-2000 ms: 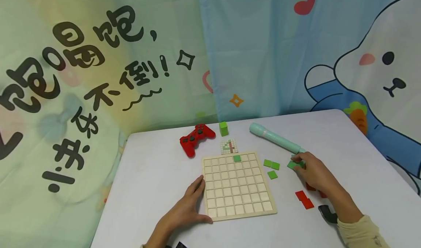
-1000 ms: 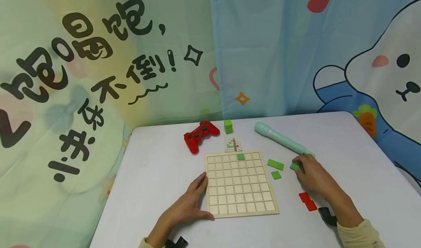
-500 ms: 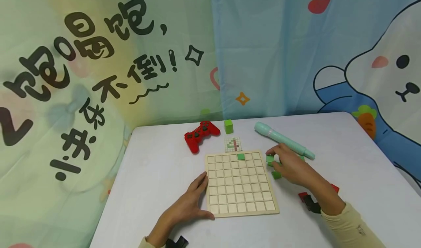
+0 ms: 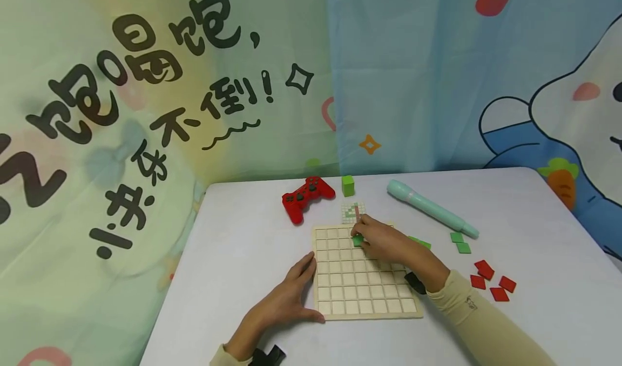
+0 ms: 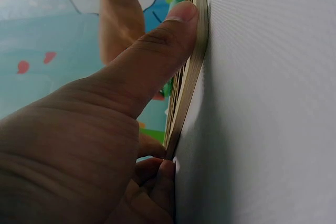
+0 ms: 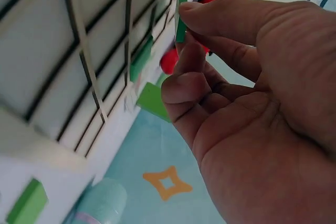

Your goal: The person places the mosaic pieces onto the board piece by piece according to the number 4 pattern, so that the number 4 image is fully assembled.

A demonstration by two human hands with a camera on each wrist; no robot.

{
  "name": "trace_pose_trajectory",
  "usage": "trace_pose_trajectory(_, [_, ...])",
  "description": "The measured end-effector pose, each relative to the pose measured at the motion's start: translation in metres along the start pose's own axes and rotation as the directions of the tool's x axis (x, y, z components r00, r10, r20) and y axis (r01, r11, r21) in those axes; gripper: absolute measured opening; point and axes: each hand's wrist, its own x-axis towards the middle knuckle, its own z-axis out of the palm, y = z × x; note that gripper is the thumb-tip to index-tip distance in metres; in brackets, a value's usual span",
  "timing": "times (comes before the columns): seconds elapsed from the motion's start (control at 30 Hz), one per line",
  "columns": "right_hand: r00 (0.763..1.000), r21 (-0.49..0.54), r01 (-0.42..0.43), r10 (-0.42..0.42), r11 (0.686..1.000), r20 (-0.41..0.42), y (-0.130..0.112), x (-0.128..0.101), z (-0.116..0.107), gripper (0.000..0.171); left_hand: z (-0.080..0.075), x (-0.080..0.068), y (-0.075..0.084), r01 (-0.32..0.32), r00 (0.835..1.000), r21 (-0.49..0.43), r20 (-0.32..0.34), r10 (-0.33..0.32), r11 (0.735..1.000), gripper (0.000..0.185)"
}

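Note:
My right hand [image 4: 386, 242] pinches a green square tile [image 6: 181, 14] between thumb and fingertips, over the upper part of the wooden grid board [image 4: 359, 293]. In the right wrist view the tile is edge-on, and another green tile [image 6: 142, 59] sits in a cell at the board's far edge; the hand hides that cell in the head view. My left hand [image 4: 289, 296] rests against the board's left side, fingers along the edge and thumb at the near-left corner. From the left wrist, the thumb [image 5: 157, 51] lies against the board's rim [image 5: 186, 95].
Behind the board lie a small pattern card [image 4: 349, 213], a green cube [image 4: 347, 185] and a red game controller [image 4: 306, 197]. A mint flashlight-like tube [image 4: 432, 209] lies at back right. To the right are loose green tiles [image 4: 464, 248] and several red tiles [image 4: 499, 294].
My right hand has picked up a green tile from the right-hand group and carried it left over the board. The left hand stays at the board's edge. The head view has shifted slightly.

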Motion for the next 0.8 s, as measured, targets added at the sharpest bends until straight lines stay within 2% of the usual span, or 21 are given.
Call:
trace_pose_trajectory(0.2, [0.999, 0.015, -0.031, 0.03, 0.999, 0.027, 0.005, 0.006, 0.006, 0.022, 0.001, 0.002, 0.001, 0.01, 1.0, -0.005, 0.003, -0.01, 1.0, 0.131])
trace_pose_trajectory(0.57, [1.0, -0.017, -0.001, 0.001, 1.0, 0.002, 0.009, 0.007, 0.008, 0.023, 0.002, 0.001, -0.002, 0.02, 1.0, -0.005, 0.009, -0.02, 1.0, 0.131])
trace_pose_trajectory(0.73, [0.999, 0.035, 0.04, -0.04, 0.999, -0.013, 0.012, -0.002, 0.004, 0.028, 0.002, 0.001, -0.001, 0.022, 1.0, -0.003, 0.01, -0.022, 1.0, 0.132])
trace_pose_trajectory(0.8, [0.999, 0.047, 0.021, -0.019, 0.999, -0.034, 0.015, -0.012, -0.001, 0.03, 0.003, 0.002, -0.001, 0.021, 1.0, -0.005, 0.013, -0.02, 1.0, 0.132])
